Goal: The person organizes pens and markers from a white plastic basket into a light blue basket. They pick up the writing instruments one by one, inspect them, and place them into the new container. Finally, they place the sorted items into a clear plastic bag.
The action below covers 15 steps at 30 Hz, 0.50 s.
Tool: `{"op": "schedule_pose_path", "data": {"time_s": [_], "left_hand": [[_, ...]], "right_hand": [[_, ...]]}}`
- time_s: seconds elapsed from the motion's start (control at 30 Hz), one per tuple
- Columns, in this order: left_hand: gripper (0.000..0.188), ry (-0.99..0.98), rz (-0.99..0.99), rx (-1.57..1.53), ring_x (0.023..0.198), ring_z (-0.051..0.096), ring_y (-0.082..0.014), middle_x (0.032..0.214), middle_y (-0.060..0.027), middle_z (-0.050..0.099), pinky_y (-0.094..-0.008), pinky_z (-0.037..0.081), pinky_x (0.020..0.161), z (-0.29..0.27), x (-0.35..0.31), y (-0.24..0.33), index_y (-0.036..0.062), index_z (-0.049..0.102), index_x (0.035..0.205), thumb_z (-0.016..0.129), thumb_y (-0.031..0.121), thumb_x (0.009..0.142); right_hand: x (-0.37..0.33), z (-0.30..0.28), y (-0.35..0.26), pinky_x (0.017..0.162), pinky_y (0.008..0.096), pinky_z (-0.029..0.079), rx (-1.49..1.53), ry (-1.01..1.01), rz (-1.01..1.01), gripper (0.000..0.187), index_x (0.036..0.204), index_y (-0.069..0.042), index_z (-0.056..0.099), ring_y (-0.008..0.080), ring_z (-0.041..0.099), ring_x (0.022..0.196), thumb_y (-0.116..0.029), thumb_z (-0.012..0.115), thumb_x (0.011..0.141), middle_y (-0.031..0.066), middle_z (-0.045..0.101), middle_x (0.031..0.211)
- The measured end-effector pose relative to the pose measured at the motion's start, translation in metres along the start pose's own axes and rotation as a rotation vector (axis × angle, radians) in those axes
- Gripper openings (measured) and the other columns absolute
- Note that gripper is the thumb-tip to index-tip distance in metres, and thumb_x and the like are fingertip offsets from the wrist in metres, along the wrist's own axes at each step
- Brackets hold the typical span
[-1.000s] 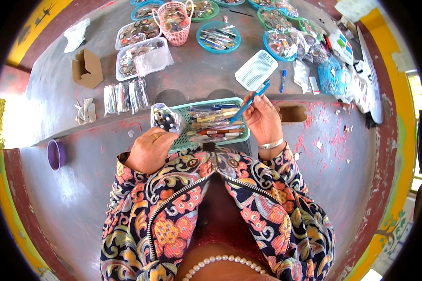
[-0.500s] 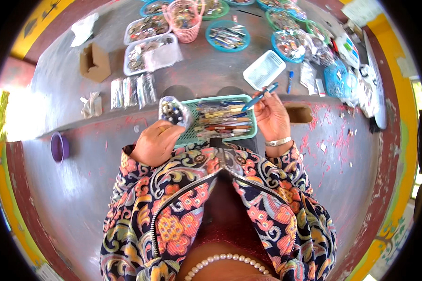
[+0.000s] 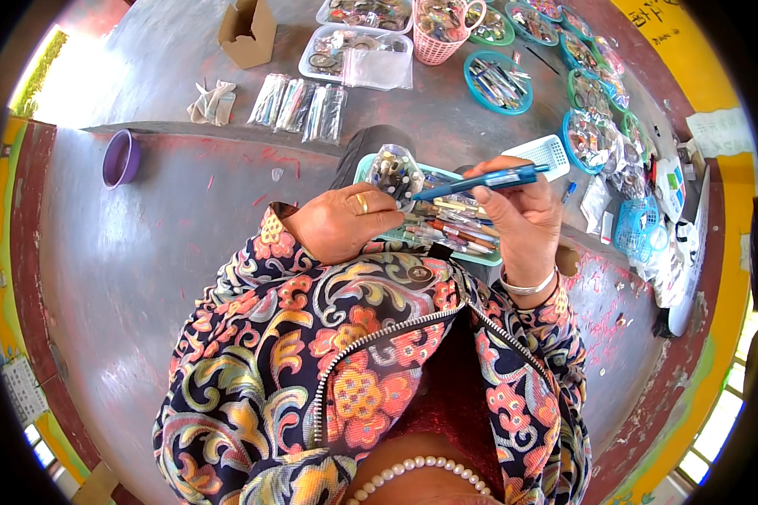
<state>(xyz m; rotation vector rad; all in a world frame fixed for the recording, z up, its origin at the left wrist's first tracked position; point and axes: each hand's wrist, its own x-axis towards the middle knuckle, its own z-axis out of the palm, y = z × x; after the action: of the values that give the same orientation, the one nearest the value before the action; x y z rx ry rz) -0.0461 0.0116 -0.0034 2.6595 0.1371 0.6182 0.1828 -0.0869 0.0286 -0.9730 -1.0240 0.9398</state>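
Note:
A clear plastic bag of pens point(image 3: 393, 175) is gripped by my left hand point(image 3: 348, 220), its mouth showing several pen ends. Between the fingers and thumb of my right hand point(image 3: 526, 220) is a blue pen point(image 3: 488, 180), held level with its tip beside the bag's opening. Below both hands a pale green basket point(image 3: 365, 168) rests at my lap, with several pens in mixed colours point(image 3: 455, 223) lying in it. The bag covers the basket's left part, and my right hand hides some of its right end.
Packed bundles of pens point(image 3: 299, 108) lie on the table beyond. Behind them are a white tray point(image 3: 320, 63), a cardboard box point(image 3: 248, 34) and a pink basket point(image 3: 436, 34). A blue bowl of pens point(image 3: 499, 82) and an empty white basket point(image 3: 547, 156) stand farther right. A purple tub point(image 3: 121, 158) is at left.
My right hand has brought the blue pen leftward to the bag's opening and turned it nearly level. My left hand still holds the bag. The whole view has swung.

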Motion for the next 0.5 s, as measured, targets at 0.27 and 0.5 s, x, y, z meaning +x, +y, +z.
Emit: {"op": "schedule_pose_path", "data": {"time_s": [0.27, 0.5], "left_hand": [[0.041, 0.065, 0.025, 0.092, 0.086, 0.062, -0.0230, 0.093, -0.0053, 0.060, -0.0323, 0.055, 0.065, 0.002, 0.000, 0.001, 0.0052, 0.066, 0.100, 0.071, 0.006, 0.060], [0.039, 0.058, 0.026, 0.056, 0.084, 0.063, -0.0234, 0.092, -0.0064, 0.061, -0.0332, 0.055, 0.068, 0.000, -0.001, 0.003, 0.0048, 0.066, 0.099, 0.073, 0.012, 0.062]], "right_hand": [[0.007, 0.022, 0.008, 0.057, 0.0237, 0.044, -0.471, -0.161, 0.083, 0.022, 0.098, -0.007, 0.064, 0.0080, 0.053, 0.064, -0.004, 0.072, 0.078, 0.0023, 0.065, 0.081], [0.013, 0.022, 0.021, 0.064, 0.0344, 0.048, -0.719, -0.237, -0.313, 0.025, 0.092, -0.008, 0.063, 0.0269, 0.060, 0.072, -0.001, 0.071, 0.069, 0.0084, 0.062, 0.082]]}}
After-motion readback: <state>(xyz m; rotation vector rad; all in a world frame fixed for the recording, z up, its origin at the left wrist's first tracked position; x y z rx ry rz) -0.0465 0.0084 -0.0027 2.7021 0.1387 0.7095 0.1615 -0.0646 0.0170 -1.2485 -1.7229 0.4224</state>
